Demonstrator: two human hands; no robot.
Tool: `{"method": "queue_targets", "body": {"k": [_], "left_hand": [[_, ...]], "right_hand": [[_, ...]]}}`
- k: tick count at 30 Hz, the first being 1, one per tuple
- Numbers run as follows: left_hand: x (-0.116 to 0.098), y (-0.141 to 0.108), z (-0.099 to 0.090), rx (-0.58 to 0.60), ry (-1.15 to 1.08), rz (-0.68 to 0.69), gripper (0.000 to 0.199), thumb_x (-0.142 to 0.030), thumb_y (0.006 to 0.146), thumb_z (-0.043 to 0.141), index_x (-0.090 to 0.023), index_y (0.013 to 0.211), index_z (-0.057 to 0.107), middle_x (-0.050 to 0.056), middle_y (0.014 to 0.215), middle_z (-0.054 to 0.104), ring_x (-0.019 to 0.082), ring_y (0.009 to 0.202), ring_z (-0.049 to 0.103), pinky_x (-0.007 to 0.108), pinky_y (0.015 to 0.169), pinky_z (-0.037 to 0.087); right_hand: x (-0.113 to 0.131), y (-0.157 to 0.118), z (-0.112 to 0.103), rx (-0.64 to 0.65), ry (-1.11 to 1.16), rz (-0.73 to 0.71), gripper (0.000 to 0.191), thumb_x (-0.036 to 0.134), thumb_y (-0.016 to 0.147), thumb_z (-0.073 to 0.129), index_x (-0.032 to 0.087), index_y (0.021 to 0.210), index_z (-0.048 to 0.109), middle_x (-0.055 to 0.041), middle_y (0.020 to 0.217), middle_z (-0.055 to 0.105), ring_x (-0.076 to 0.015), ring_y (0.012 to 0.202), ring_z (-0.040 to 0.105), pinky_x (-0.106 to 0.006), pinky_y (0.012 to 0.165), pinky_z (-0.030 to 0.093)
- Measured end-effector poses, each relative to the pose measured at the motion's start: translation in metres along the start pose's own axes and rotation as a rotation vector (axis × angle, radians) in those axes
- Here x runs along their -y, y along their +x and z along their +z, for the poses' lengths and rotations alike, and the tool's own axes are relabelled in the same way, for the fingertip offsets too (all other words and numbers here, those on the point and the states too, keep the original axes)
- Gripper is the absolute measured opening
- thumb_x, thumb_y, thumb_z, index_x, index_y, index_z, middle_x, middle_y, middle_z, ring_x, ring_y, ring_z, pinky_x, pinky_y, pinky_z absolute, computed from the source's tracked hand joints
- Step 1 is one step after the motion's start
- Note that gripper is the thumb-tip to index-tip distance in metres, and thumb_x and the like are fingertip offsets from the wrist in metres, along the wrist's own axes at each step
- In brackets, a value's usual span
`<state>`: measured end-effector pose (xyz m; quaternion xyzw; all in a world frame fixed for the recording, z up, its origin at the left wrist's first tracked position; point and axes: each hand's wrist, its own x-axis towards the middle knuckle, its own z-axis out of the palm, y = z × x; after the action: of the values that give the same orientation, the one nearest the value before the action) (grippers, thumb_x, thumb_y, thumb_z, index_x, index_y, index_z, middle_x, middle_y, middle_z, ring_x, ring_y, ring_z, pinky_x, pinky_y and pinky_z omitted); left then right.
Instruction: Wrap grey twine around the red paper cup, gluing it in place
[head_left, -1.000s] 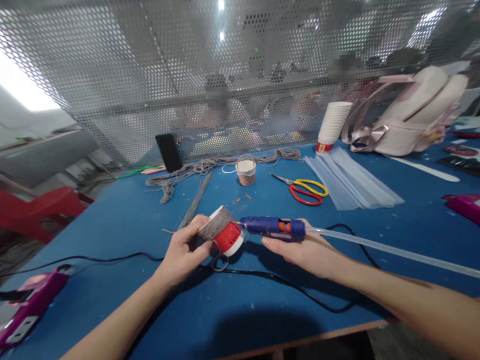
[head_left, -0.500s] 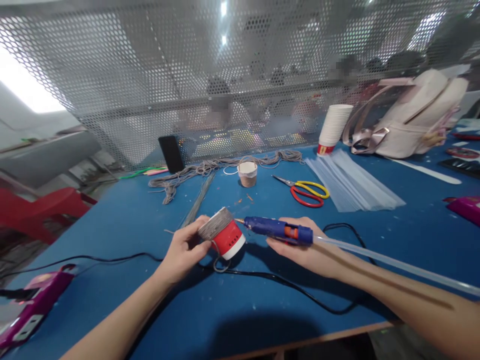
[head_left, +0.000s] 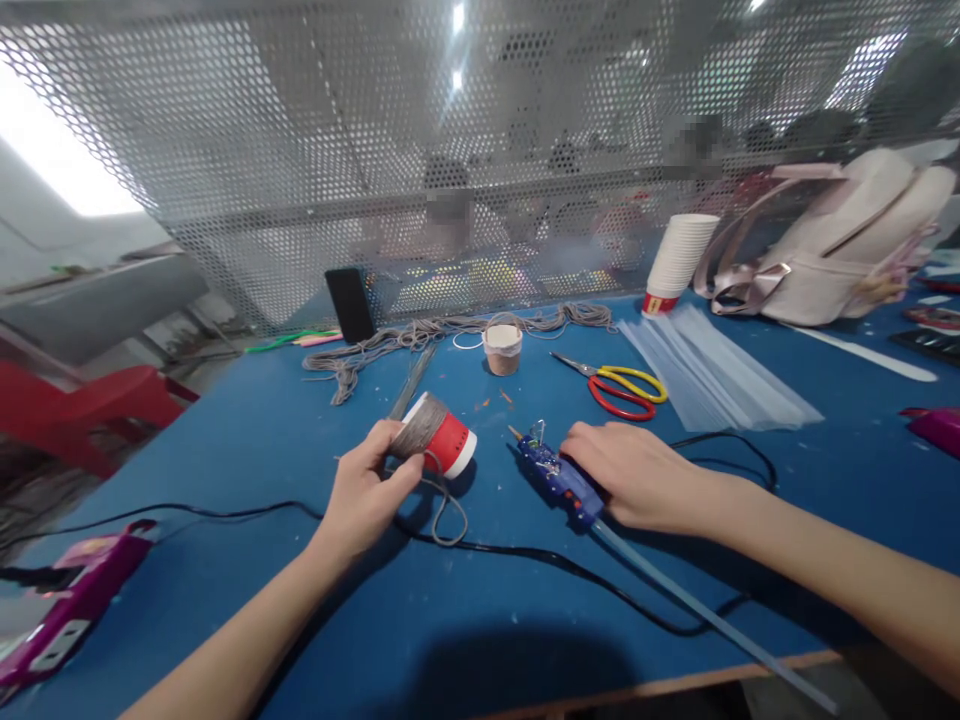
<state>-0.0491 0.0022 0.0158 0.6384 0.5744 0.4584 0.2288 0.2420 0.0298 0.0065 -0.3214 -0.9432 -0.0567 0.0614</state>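
Note:
My left hand (head_left: pixel 369 487) is closed around a red and white paper cup (head_left: pixel 452 447), which lies tilted on its side. Grey cord (head_left: pixel 421 428) is wound round the cup's rim part, and a loose loop of it hangs below. My right hand (head_left: pixel 637 475) is curled at the handle of a blue glue gun (head_left: pixel 559 475), which now lies low against the table, its nozzle pointing away to the left. The handle is mostly hidden by my fingers. A long clear glue stick (head_left: pixel 690 595) extends from the gun's back end.
Beyond my hands stand a small wrapped cup (head_left: pixel 502 350), scissors (head_left: pixel 619 388), bundles of grey cord (head_left: pixel 405 335), clear glue sticks (head_left: pixel 724 375) and stacked paper cups (head_left: pixel 682 260). A black cable (head_left: pixel 540 553) crosses the blue table. Purple power strip (head_left: pixel 75 610) at left; backpack (head_left: pixel 832 250) at right.
My right hand has brought the glue gun away from the cup and down to the table, turning it. The cup has shifted slightly up and left, and its cord loop hangs larger.

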Motion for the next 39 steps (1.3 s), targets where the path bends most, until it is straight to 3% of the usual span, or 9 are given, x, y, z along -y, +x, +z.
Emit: {"method": "queue_targets", "body": {"k": [6, 10, 16, 19, 22, 27, 30, 35, 39], "left_hand": [[-0.002, -0.005, 0.001, -0.009, 0.052, 0.037, 0.011, -0.029, 0.071, 0.054, -0.019, 0.069, 0.056, -0.001, 0.069, 0.054, 0.015, 0.065, 0.05, 0.026, 0.06, 0.04], [-0.007, -0.008, 0.002, -0.035, 0.131, 0.171, 0.008, -0.025, 0.074, 0.053, -0.019, 0.072, 0.056, 0.001, 0.073, 0.057, 0.015, 0.067, 0.052, 0.027, 0.062, 0.042], [-0.014, -0.011, 0.003, -0.253, 0.313, 0.665, 0.008, -0.013, 0.074, 0.056, -0.02, 0.072, 0.054, -0.001, 0.069, 0.058, 0.015, 0.067, 0.053, 0.027, 0.061, 0.044], [-0.017, -0.012, 0.003, -0.319, 0.382, 0.871, 0.016, -0.007, 0.071, 0.06, -0.02, 0.075, 0.052, 0.0, 0.069, 0.059, 0.016, 0.071, 0.056, 0.03, 0.065, 0.046], [-0.018, -0.012, 0.001, -0.355, 0.424, 0.955, 0.02, -0.005, 0.07, 0.061, -0.02, 0.077, 0.05, 0.001, 0.07, 0.059, 0.017, 0.073, 0.057, 0.03, 0.066, 0.047], [-0.019, -0.009, -0.004, -0.402, 0.471, 0.95, 0.02, -0.006, 0.07, 0.062, -0.021, 0.076, 0.049, 0.001, 0.069, 0.058, 0.018, 0.073, 0.056, 0.03, 0.065, 0.047], [-0.02, -0.009, -0.004, -0.37, 0.483, 0.887, 0.017, -0.008, 0.072, 0.061, -0.021, 0.074, 0.05, 0.0, 0.067, 0.057, 0.017, 0.07, 0.055, 0.029, 0.064, 0.046], [-0.02, -0.013, 0.0, -0.194, 0.382, 0.545, 0.007, -0.017, 0.075, 0.054, -0.02, 0.07, 0.052, -0.001, 0.068, 0.056, 0.015, 0.066, 0.051, 0.027, 0.061, 0.043], [-0.023, -0.015, 0.002, -0.034, 0.239, 0.245, 0.011, -0.027, 0.074, 0.052, -0.019, 0.066, 0.054, -0.001, 0.067, 0.055, 0.013, 0.064, 0.051, 0.026, 0.061, 0.042]], "right_hand": [[-0.004, 0.009, -0.006, 0.212, 0.104, 0.002, 0.027, 0.003, 0.07, 0.048, 0.012, 0.093, 0.06, -0.012, 0.095, 0.06, -0.0226, 0.084, 0.055, -0.035, 0.076, 0.041], [-0.001, 0.014, -0.023, 0.14, 0.309, 0.046, 0.031, 0.007, 0.069, 0.053, 0.014, 0.098, 0.062, -0.0128, 0.105, 0.061, -0.0275, 0.098, 0.056, -0.042, 0.085, 0.042], [0.051, 0.055, -0.026, -0.068, 1.437, 0.462, 0.03, 0.009, 0.067, 0.058, 0.017, 0.096, 0.057, -0.0054, 0.094, 0.065, -0.0175, 0.088, 0.061, -0.031, 0.076, 0.048], [0.079, 0.079, -0.02, -0.138, 1.929, 0.439, 0.033, 0.005, 0.054, 0.062, 0.017, 0.085, 0.058, 0.0013, 0.078, 0.063, -0.0121, 0.079, 0.059, -0.024, 0.073, 0.045], [0.094, 0.088, -0.021, 0.017, 2.217, 0.416, 0.021, 0.009, 0.054, 0.064, 0.014, 0.073, 0.058, 0.0045, 0.062, 0.056, -0.0075, 0.06, 0.053, -0.021, 0.061, 0.043], [0.089, 0.078, -0.025, 0.103, 1.995, 0.508, 0.01, 0.017, 0.066, 0.065, 0.014, 0.072, 0.058, 0.0049, 0.057, 0.053, -0.0033, 0.042, 0.036, -0.018, 0.04, 0.025], [0.081, 0.071, -0.023, -0.018, 1.63, 0.467, 0.012, 0.025, 0.076, 0.062, 0.014, 0.074, 0.06, 0.0044, 0.059, 0.053, -0.0047, 0.045, 0.036, -0.02, 0.043, 0.026], [0.071, 0.067, -0.018, -0.377, 1.077, 0.272, 0.014, 0.026, 0.085, 0.058, 0.016, 0.083, 0.067, 0.0026, 0.067, 0.061, -0.0085, 0.059, 0.048, -0.022, 0.055, 0.035], [0.07, 0.066, -0.014, -0.471, 0.999, 0.171, 0.014, 0.024, 0.086, 0.058, 0.018, 0.087, 0.07, -0.0014, 0.083, 0.071, -0.012, 0.071, 0.061, -0.023, 0.066, 0.043]]}}
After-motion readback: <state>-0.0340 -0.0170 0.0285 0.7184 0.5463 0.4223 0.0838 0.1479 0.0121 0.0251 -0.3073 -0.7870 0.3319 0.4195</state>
